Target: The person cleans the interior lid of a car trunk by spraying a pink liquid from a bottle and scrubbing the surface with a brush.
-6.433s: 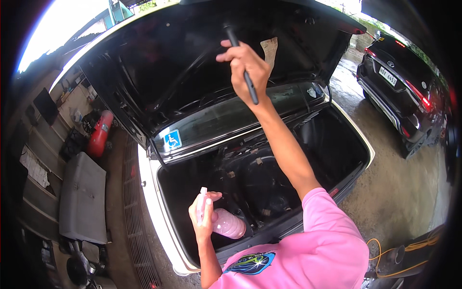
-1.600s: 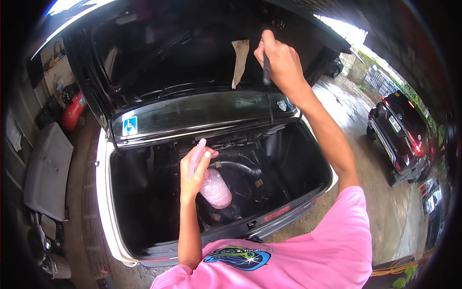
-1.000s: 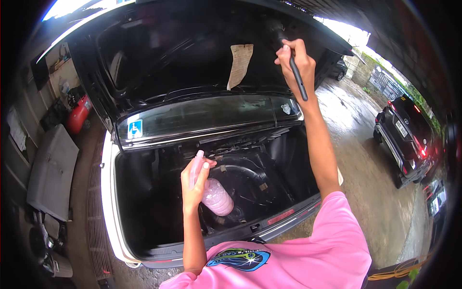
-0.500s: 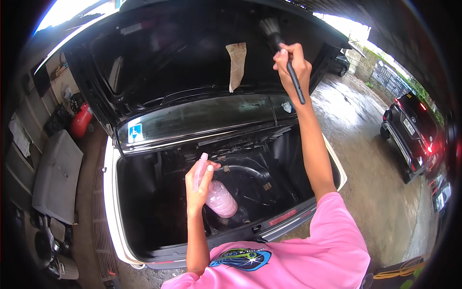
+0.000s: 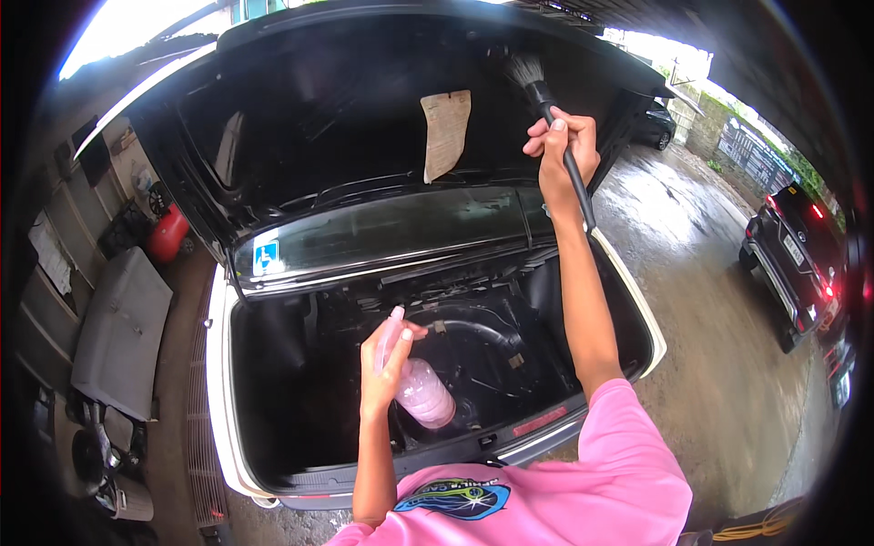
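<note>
Brushing the trunk lid (image 5: 300, 100) seems in hand, the right hand (image 5: 566, 153) wrapped round a detailing brush (image 5: 541, 93) near the underside, the left hand (image 5: 378, 382) round a spray bottle (image 5: 426, 396) above the trunk (image 5: 273, 391); the next stroke likely wants light bristle contact.

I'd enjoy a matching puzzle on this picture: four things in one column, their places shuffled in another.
1. translucent pink spray bottle
2. long black-handled brush
3. rounded red tank
4. beige paper sheet

A. on the raised black trunk lid's underside
B. in the left hand
C. in the right hand
D. left of the white car

Pairs: 1-B, 2-C, 3-D, 4-A
</note>
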The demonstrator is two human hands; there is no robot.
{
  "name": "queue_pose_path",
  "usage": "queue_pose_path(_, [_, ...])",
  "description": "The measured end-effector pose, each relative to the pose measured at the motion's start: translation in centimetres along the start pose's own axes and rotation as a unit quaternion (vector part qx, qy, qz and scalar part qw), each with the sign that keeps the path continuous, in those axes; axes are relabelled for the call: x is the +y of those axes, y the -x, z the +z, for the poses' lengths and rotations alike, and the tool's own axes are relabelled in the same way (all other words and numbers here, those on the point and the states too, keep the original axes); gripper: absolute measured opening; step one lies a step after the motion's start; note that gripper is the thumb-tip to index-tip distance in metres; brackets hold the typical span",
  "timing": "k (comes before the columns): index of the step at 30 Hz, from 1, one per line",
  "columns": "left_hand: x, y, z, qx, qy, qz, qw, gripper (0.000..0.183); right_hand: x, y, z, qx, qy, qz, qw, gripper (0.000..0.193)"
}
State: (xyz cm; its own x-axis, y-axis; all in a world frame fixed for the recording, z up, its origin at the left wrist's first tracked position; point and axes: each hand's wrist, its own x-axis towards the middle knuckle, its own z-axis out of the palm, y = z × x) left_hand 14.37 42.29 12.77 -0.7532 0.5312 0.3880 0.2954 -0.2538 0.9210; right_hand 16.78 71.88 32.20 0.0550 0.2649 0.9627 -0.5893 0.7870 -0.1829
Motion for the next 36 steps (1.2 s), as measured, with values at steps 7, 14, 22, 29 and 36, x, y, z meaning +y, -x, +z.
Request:
queue_pose_path(7, [1.1, 0.2, 1.6, 0.012, 0.002, 0.014, 1.0, 0.033, 4.3, -3.0, 0.2, -0.013, -0.033, 0.108, 0.993, 0.014])
queue_pose_path(14, [0.6, -0.1, 1.3, 0.023, -0.007, 0.005, 1.0, 0.033, 3.1, -6.0, 1.1, -0.019, -0.071, 0.05, 0.996, 0.015])
queue_pose_path(22, [0.4, -0.3, 2.5, 0.01, -0.007, -0.006, 1.0, 0.033, 4.1, -5.9, 0.4, -0.058, -0.108, -0.031, 0.992, 0.014])
queue_pose_path(29, [-1.0, -0.3, 3.1, 0.003, -0.015, 0.0, 1.0, 0.032, 4.2, -4.6, -1.3, -0.035, -0.15, -0.018, 0.988, 0.024])
queue_pose_path(36, [0.3, -1.5, 2.5, -0.002, -0.042, 0.007, 0.999, 0.026, 6.3, -3.3, -1.0, -0.037, -0.144, 0.03, 0.988, 0.024])
